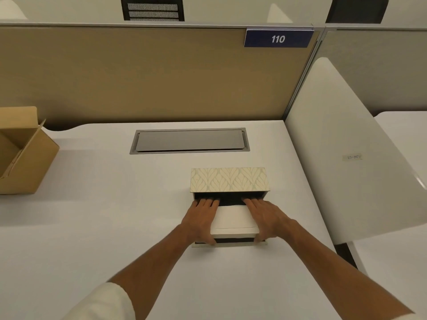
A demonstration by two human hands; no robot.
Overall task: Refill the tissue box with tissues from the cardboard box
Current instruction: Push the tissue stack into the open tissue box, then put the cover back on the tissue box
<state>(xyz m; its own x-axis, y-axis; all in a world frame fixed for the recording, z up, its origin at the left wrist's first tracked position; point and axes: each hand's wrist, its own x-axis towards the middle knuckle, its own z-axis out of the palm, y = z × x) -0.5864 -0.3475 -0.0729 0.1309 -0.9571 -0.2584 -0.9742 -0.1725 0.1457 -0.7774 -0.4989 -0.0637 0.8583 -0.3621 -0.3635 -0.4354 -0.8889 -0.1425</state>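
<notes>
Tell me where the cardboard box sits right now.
In the head view the cardboard box stands open at the desk's far left edge, well apart from the tissue box and both hands.

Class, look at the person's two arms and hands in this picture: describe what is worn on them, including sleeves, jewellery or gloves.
Both hands, the left hand and the right hand, are bare: no gloves, rings, watch or bracelets show. The forearms are uncovered. A short white sleeve covers the left upper arm at the bottom edge; a sliver of white fabric shows at the right corner too.
</notes>
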